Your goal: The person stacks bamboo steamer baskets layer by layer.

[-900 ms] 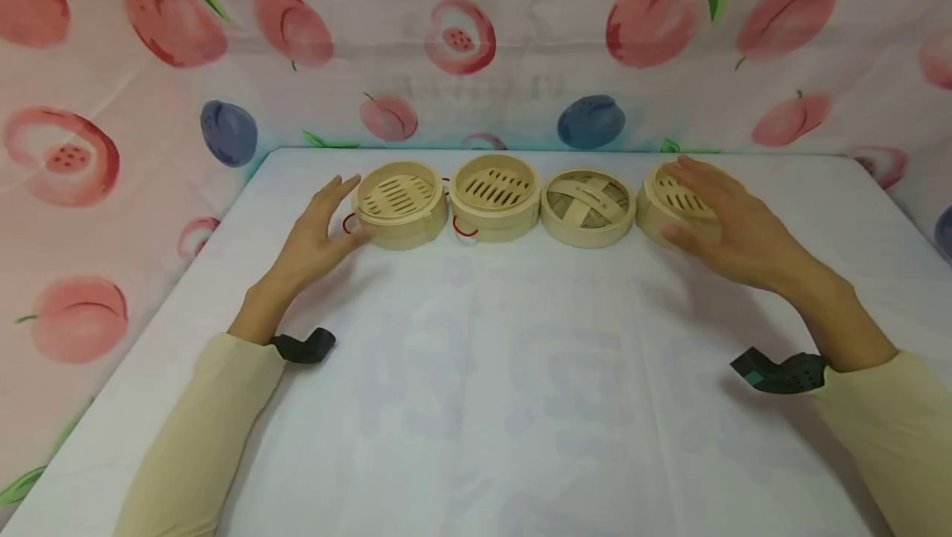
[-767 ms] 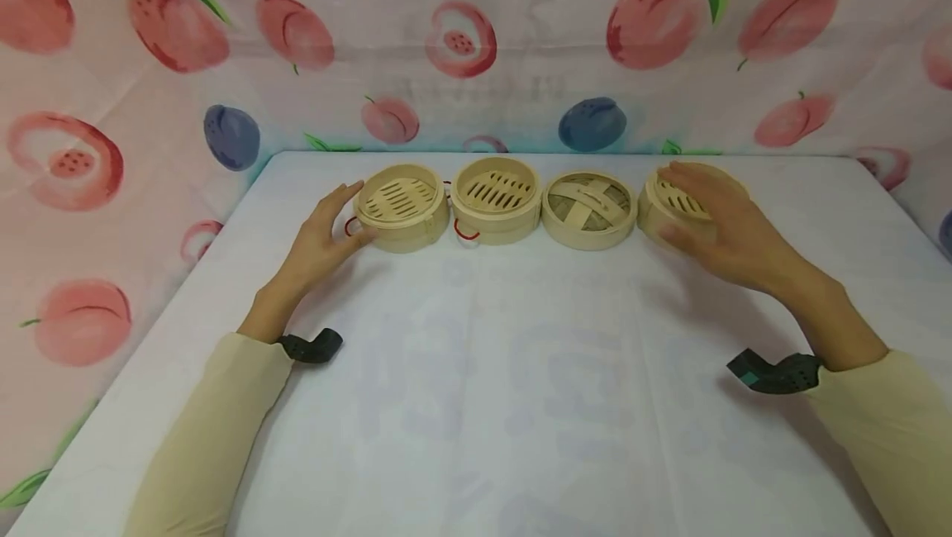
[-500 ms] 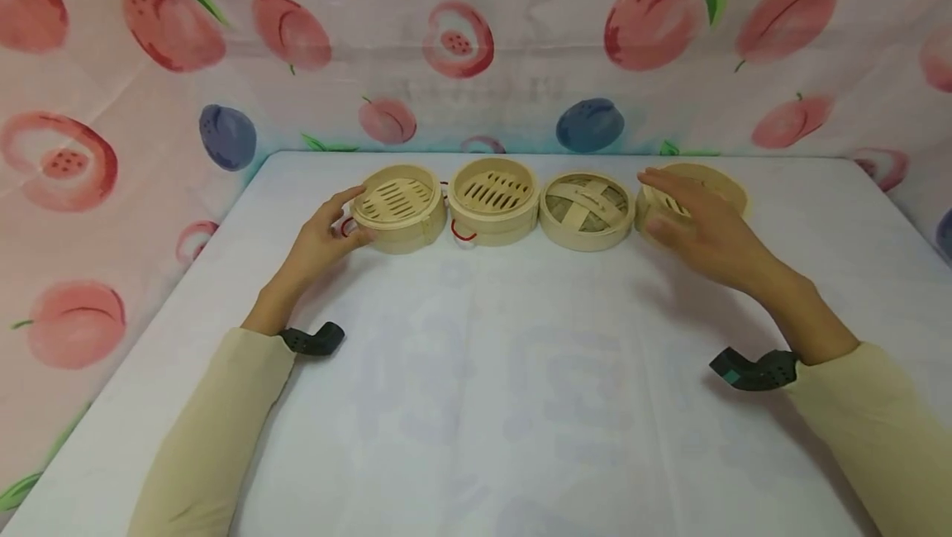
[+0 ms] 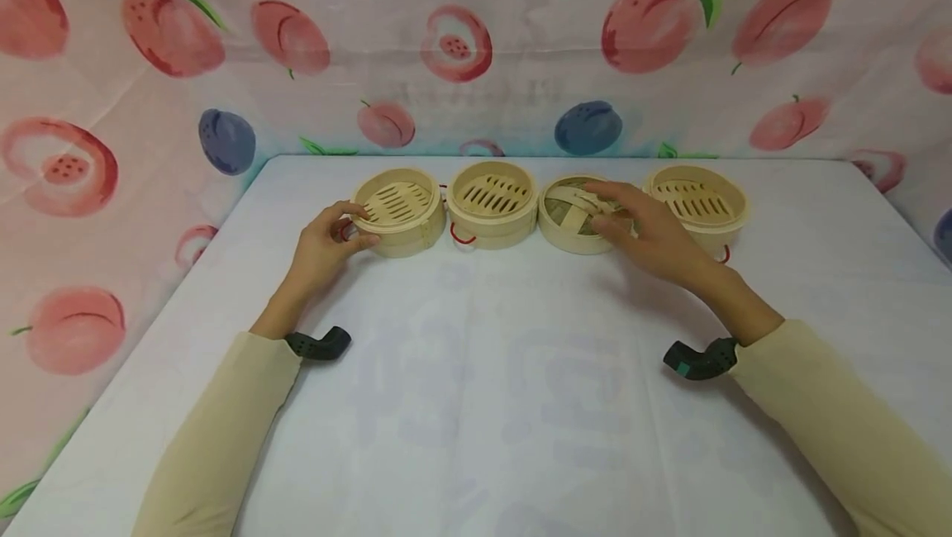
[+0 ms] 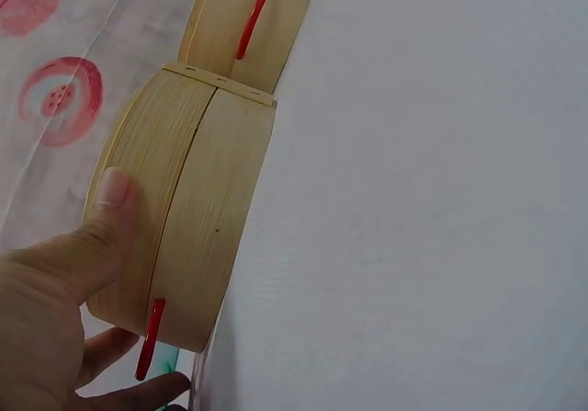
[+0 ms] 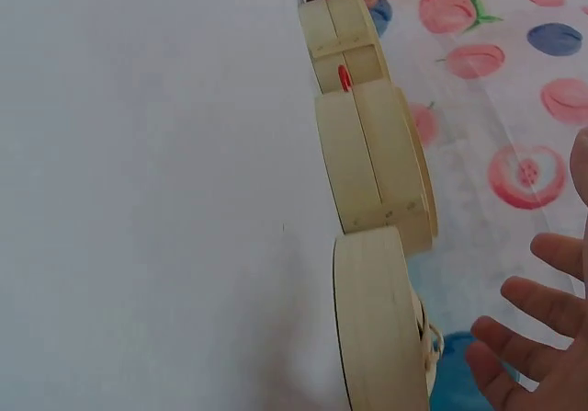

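1. The right hand [image 4: 653, 233] has come from the right-end steamer [image 4: 697, 204] to above the woven lid [image 4: 569, 225], wide and holding nothing.
2. So the woven lid, third from left, is nearest it.
3. The left hand [image 4: 324, 244] now grips the left-end steamer [image 4: 405, 211], thumb on its wall.

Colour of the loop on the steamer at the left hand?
Red. The loop shows best in the left wrist view.

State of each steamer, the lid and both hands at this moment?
Leftmost steamer: uncovered, upright, held.
Second steamer from left: uncovered, upright.
Woven lid: lying flat, right way up.
Rightmost steamer: uncovered, upright.
Left hand: grips leftmost steamer.
Right hand: fingers spread above woven lid.
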The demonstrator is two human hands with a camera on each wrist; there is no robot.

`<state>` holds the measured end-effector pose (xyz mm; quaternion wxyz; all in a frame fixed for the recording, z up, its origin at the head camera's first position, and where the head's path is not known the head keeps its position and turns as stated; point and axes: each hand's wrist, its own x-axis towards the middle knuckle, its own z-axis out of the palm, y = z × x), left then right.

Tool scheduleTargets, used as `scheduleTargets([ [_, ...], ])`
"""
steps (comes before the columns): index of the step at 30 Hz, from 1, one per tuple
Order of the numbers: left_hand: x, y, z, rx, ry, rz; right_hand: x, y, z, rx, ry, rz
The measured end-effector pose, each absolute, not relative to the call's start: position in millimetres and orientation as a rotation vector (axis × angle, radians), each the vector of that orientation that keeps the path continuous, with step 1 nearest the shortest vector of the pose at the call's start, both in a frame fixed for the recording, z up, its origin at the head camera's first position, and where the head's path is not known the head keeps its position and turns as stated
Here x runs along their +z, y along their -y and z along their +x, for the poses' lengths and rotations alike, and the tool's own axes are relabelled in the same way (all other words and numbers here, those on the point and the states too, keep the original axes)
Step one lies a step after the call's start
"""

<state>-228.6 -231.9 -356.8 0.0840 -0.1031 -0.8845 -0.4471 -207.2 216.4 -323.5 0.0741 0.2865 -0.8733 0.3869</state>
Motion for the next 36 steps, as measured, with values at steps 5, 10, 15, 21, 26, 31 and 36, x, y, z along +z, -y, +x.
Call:
scheduleTargets([
  [5,-359.3,233.0,-227.0,-1.399,2.594,-0.278,-324.1,-199.3,-210.0,1.167,2.607,0.883],
  [10,-358.0,235.6,-225.2,-1.438,2.579,-0.212,-319.7,-185.0,-212.3,1.19,2.578,0.915],
  [15,-351.3,240.0,-222.6,-1.478,2.563,-0.175,-316.4,-171.5,-216.8,1.212,2.547,0.963],
  [21,-339.9,242.6,-220.9,-1.485,2.509,-0.229,-314.1,-154.7,-221.4,1.289,2.518,0.989],
  [26,-328.8,241.7,-218.4,-1.463,2.489,-0.28,-311.5,-139.1,-223.3,1.334,2.501,1.009],
  [31,-318.1,236.1,-213.5,-1.542,2.438,-0.353,-307.5,-125.3,-224.9,1.354,2.484,1.026],
  [36,-308.7,223.5,-208.4,-1.615,2.381,-0.487,-303.9,-117.5,-225.0,1.396,2.475,1.022],
])
